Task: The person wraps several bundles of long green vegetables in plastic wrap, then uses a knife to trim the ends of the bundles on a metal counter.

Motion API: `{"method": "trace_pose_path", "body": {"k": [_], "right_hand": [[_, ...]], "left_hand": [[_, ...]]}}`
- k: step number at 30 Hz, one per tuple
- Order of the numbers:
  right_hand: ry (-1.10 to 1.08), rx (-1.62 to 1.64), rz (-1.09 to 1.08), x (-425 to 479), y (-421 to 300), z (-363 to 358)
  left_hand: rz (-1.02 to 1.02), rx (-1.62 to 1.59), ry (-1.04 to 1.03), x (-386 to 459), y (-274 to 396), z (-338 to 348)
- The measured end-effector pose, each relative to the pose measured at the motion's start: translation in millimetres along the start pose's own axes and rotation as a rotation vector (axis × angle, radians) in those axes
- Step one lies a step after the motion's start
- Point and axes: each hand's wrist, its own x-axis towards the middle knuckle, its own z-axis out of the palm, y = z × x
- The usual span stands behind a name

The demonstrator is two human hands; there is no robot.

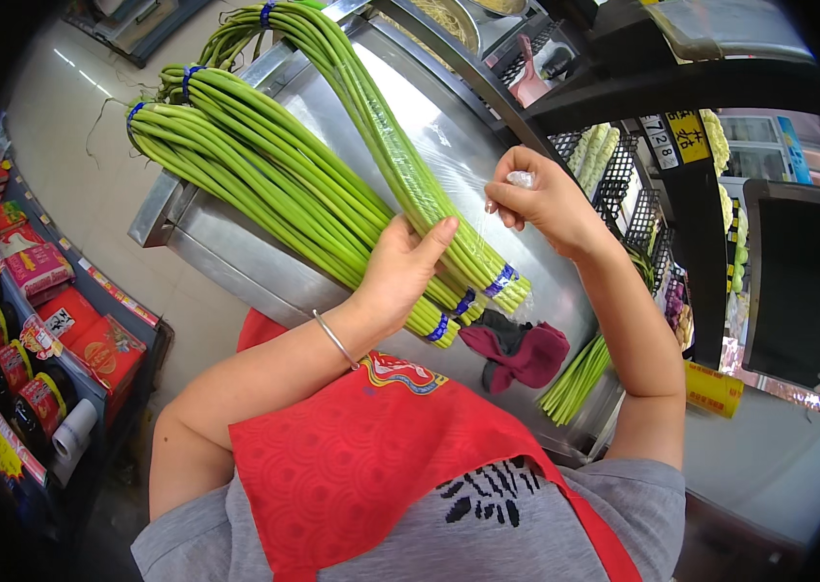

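Observation:
Three bundles of long green stalks, seemingly garlic scapes, lie on a stainless-steel counter (235,265), bound with blue tape at both ends. My left hand (410,273) grips the uppermost bundle (381,134) near its lower end, thumb on top. Clear plastic film covers part of that bundle. To its right, my right hand (530,200) is closed on a crumpled bit of clear film (521,179), above the counter. The middle bundle (286,149) and the nearest bundle (235,164) lie side by side to the left.
Dark and maroon gloves or cloths (515,349) lie below the bundle ends, beside loose green stalks (577,382). A yellow roll (714,389) is right of my right arm. Metal bowls (446,25) and a pink scoop (528,76) stand beyond the counter's rail. Packaged goods fill a shelf (82,291) at left.

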Motion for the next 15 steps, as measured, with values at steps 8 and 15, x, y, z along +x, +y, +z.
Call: {"method": "trace_pose_path", "body": {"k": [8,15], "right_hand": [[0.073,-0.685,-0.189,-33.2,-6.7,8.2],[-0.065,-0.612,-0.011,-34.8,-11.6,22.6]], "left_hand": [[0.008,0.039,0.069,0.8,-0.3,2.3],[0.012,0.072,0.072,4.2,-3.6,0.3]]}}
